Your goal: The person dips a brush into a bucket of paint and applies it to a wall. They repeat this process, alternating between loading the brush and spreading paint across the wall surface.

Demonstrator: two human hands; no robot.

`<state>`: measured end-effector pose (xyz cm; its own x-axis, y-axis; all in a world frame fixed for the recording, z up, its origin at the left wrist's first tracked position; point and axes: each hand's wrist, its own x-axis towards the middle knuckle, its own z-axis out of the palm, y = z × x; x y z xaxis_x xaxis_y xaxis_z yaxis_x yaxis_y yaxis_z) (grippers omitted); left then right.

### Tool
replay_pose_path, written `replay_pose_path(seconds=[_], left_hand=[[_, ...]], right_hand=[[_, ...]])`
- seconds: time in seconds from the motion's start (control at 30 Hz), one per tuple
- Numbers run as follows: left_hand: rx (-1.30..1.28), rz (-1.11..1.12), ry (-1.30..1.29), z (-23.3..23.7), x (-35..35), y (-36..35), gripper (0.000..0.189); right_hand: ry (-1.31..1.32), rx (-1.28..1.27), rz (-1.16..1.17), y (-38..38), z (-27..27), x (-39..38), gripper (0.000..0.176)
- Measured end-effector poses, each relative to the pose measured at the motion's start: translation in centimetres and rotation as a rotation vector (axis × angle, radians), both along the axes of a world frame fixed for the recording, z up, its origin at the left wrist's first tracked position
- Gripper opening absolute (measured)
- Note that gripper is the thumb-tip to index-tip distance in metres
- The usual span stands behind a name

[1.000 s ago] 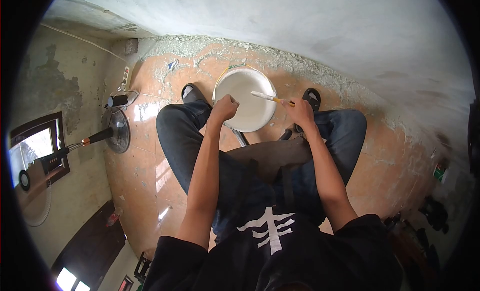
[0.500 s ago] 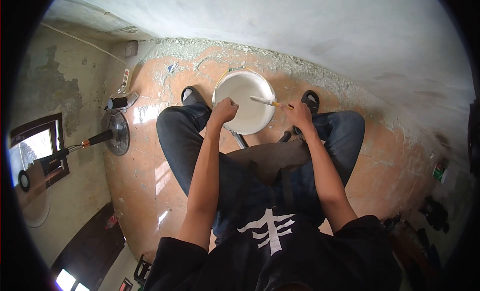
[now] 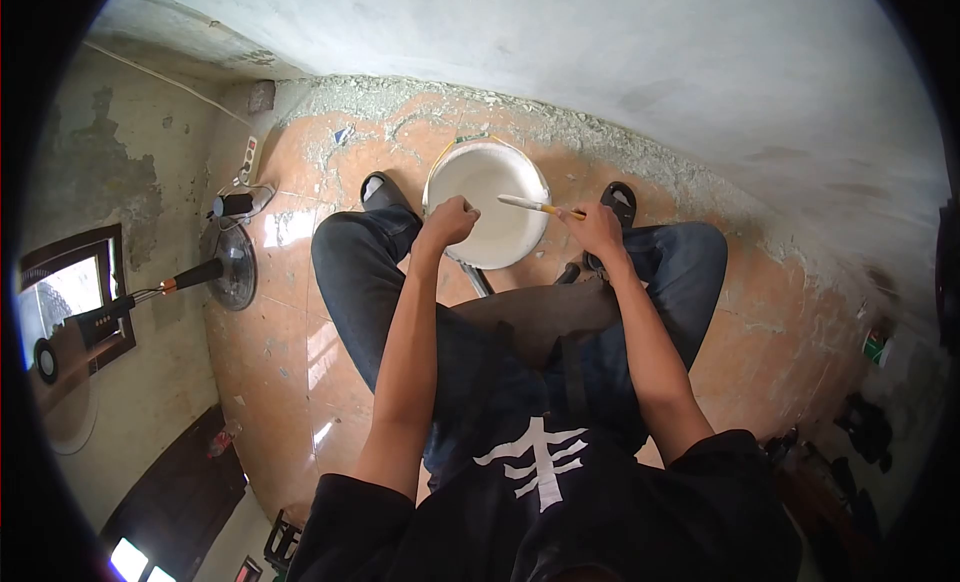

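Observation:
A white bucket [image 3: 490, 254] stands on the floor between my feet, with whitish material inside. My right hand [image 3: 600, 230] is shut on the handle of a paintbrush [image 3: 525, 202]. The brush points left across the bucket's right rim, its pale, coated head over the opening. My left hand [image 3: 450, 222] is closed at the bucket's left rim, its knuckles over the edge. What those fingers hold, if anything, is hidden.
Scraped flakes lie along the base of the patchy wall [image 3: 600, 52] ahead. On the left stand a fan [image 3: 233, 269] and a power strip [image 3: 250, 157] with cables. My sandalled feet [image 3: 385, 192] flank the bucket on orange floor tiles [image 3: 270, 352].

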<state>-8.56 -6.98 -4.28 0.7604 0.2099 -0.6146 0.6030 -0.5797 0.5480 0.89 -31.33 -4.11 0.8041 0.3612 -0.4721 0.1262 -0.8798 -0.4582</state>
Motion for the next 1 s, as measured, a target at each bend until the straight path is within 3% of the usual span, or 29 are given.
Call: replay_pose_path(seconds=[0.07, 0.23, 0.43, 0.83, 0.93, 1.0], left_hand=[[-0.006, -0.011, -0.013, -0.2, 0.1, 0.1, 0.03], [0.298, -0.023, -0.225, -0.8, -0.2, 0.2, 0.02], [0.482, 0.012, -0.298, 0.9, 0.3, -0.2, 0.019], [0.47, 0.065, -0.428, 1.1, 1.0, -0.1, 0.014], [0.454, 0.081, -0.477, 0.9, 0.9, -0.1, 0.012], [0.416, 0.103, -0.43, 0.9, 0.8, -0.2, 0.012]], right_hand=[[-0.006, 0.012, -0.007, 0.1, -0.4, 0.2, 0.048], [-0.053, 0.007, 0.014, 0.1, 0.0, -0.2, 0.047], [-0.053, 0.043, 0.01, 0.0, -0.6, -0.4, 0.049], [0.08, -0.057, 0.015, 0.4, 0.5, -0.3, 0.046], [0.119, 0.055, -0.02, 0.7, -0.1, -0.6, 0.046], [0.057, -0.101, 0.046, 0.4, -0.1, -0.6, 0.047]])
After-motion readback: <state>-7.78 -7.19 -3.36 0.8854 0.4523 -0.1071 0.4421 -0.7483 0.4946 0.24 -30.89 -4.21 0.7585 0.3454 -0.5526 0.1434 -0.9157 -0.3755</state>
